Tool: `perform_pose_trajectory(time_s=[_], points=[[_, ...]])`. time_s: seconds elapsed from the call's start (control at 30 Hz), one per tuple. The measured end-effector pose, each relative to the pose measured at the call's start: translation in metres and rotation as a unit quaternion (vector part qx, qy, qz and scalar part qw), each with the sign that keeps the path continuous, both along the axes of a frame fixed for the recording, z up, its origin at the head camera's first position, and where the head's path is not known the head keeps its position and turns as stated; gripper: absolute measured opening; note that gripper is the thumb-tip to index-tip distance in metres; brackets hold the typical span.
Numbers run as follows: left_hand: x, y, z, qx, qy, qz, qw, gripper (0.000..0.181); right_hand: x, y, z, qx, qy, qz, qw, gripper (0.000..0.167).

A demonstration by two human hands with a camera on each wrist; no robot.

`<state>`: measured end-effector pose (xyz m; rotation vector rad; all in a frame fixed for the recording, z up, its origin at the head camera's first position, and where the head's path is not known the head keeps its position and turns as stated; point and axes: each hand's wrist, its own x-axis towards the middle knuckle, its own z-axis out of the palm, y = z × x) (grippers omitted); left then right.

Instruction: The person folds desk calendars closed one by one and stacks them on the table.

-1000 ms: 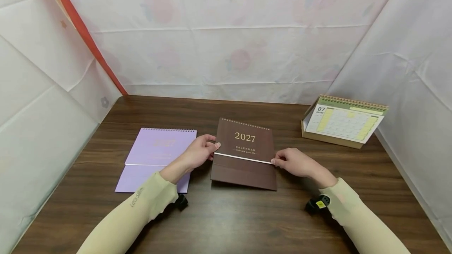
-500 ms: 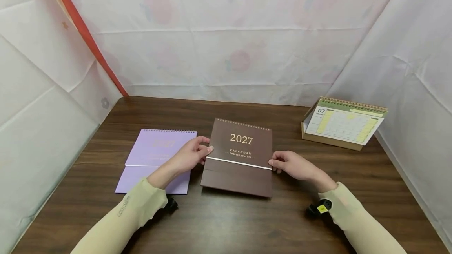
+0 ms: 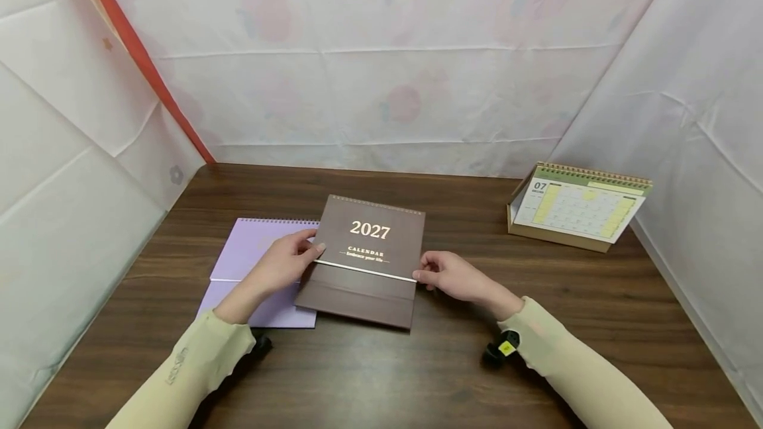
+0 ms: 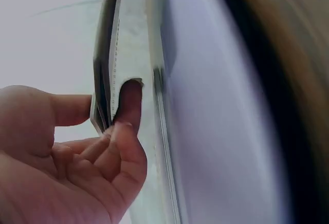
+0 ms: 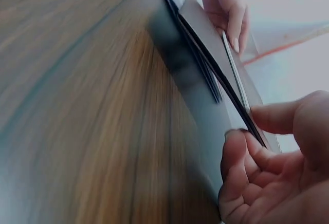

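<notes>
Over purple calendar [image 3: 247, 242], left hand [image 3: 283, 263] pinches brown calendar [image 3: 366, 243]; right hand [image 3: 452, 275] pinches opposite edge, thumbs [image 3: 425, 276] uppermost.

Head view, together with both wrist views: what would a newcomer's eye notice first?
Probably the brown calendar with its golden 2027, near the middle of the head view, pinched at its sides by the left hand and the right hand. Next may come the purple calendar, lying to its left and partly hidden by it. Then the green-and-white calendar, which stands at the table's far right.
</notes>
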<state>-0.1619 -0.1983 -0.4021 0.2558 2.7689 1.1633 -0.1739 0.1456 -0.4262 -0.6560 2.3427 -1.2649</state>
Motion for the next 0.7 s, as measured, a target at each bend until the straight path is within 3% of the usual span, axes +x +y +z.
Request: perform_pose_trajectory(time_s=[0.23, 0.37, 0.5, 0.7], points=[[0.005, -0.026, 0.003, -0.043, 0.001, 0.018, 0.9989, 0.061, -0.005, -0.034, 0.004, -0.009, -0.005, 0.011, 0.9999, 0.015], [0.008, -0.04, 0.001, -0.066, 0.002, 0.025, 0.9975, 0.06, -0.009, -0.053, 0.005, 0.035, 0.038, 0.039, 0.9979, 0.015], [0.011, -0.053, 0.0, -0.079, 0.01, 0.027, 0.9964, 0.055, -0.012, -0.069, 0.007, 0.079, 0.074, 0.064, 0.9921, 0.016], [0.012, -0.068, 0.001, -0.082, 0.024, 0.029, 0.9959, 0.04, -0.014, -0.084, 0.006, 0.094, 0.08, 0.087, 0.9885, 0.015]])
